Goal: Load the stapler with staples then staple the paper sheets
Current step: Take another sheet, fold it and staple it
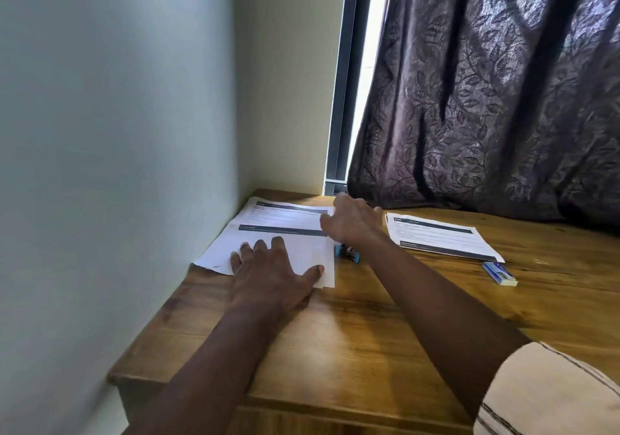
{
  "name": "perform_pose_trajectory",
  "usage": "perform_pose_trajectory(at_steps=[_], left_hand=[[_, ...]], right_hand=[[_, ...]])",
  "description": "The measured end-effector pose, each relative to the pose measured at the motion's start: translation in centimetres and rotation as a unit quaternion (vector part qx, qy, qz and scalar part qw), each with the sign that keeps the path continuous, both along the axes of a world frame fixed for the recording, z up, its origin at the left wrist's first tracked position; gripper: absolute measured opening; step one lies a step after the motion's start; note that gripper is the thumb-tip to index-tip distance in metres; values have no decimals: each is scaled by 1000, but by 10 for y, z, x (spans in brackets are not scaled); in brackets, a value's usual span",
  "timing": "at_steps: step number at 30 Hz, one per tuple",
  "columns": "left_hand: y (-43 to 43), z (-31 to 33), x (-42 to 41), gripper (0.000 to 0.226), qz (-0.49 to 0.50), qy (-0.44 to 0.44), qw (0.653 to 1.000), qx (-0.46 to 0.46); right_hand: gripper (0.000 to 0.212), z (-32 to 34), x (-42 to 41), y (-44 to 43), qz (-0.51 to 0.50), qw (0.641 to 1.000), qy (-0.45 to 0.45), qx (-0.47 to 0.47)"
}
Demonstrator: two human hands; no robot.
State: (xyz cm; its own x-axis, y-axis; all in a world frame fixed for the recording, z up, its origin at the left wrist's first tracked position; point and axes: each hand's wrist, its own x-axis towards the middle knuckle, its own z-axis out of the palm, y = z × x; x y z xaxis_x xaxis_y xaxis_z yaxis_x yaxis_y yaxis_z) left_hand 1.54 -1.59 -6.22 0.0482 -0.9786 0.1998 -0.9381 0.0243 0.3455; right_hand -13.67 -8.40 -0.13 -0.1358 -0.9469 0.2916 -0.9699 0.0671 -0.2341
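The person leans over a wooden table (pixel 369 327) pushed into the corner of the room, with a pale wall (pixel 117 133) along its left side. At the far left of the tabletop lies a stack of printed paper sheets (pixel 285 223), its left edge running close along the wall, dark header bands across the page. The left hand (pixel 268 268) lies flat on the near part of that stack, fingers straight and spread, thumb out towards the near right corner, pressing the sheets down. The right hand (pixel 352 221) reaches further, over the far right edge of the same stack; its fingers curl downwards there, but from where I stand I cannot tell whether they pinch the paper or merely touch it.

A small blue stapler (pixel 348 253) sits on the table just beside the right edge of the sheets, partly hidden under the right wrist; neither hand holds it. To the right, well apart from the first stack, lies a second set of printed sheets (pixel 443 238); near its near right corner rests a little blue and white staple box (pixel 500 273), lying flat on the wood.

Behind the table hangs a dark curtain (pixel 486 99) with a leaf pattern, its hem down at the far edge of the tabletop; to its left a dark window frame (pixel 340 99) shows with a strip of daylight. A cream striped sleeve (pixel 553 391) covers the right upper arm at the near right.
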Motion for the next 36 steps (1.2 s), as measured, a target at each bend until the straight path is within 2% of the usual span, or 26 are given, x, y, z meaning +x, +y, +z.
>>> perform_pose_trajectory(at_steps=[5, 10, 14, 18, 20, 22, 24, 26, 28, 31, 34, 36], left_hand=[[-2, 0, 1, 96, -3, 30, 1000, 1], [-2, 1, 2, 98, -8, 53, 998, -12], [0, 2, 2, 103, -12, 49, 999, -11], [-1, 2, 2, 100, -15, 41, 999, -14], [-1, 1, 4, 97, -14, 45, 999, -23], [-1, 0, 5, 94, -17, 60, 997, -34], [0, 0, 5, 90, -34, 91, 993, -60], [1, -1, 7, 82, -62, 131, 983, -115], [2, 0, 10, 73, -84, 157, 967, -180], [9, 7, 11, 57, -97, 210, 940, -250], [25, 21, 6, 44, -99, 335, 891, -291], [39, 35, 0, 41, -86, 460, 845, -258]], right_hand=[[41, 5, -7, -1, -51, 998, -36, 12], [42, -3, -12, -7, -41, 996, -77, 12], [37, -4, -2, -8, -16, 985, -170, 18], [8, -3, 2, -14, -19, 959, -281, -4], [12, 0, 4, -12, -6, 944, -330, 9], [22, 3, 6, -9, 16, 939, -343, 21], [16, 6, 7, -8, 33, 938, -344, -1], [12, 11, 3, -3, 68, 938, -335, -62], [18, 22, -4, 8, 111, 936, -303, -139], [13, 43, -24, 41, 163, 916, -297, -216], [13, 61, -50, 72, 196, 890, -333, -242], [15, 70, -68, 94, 217, 875, -350, -254]])
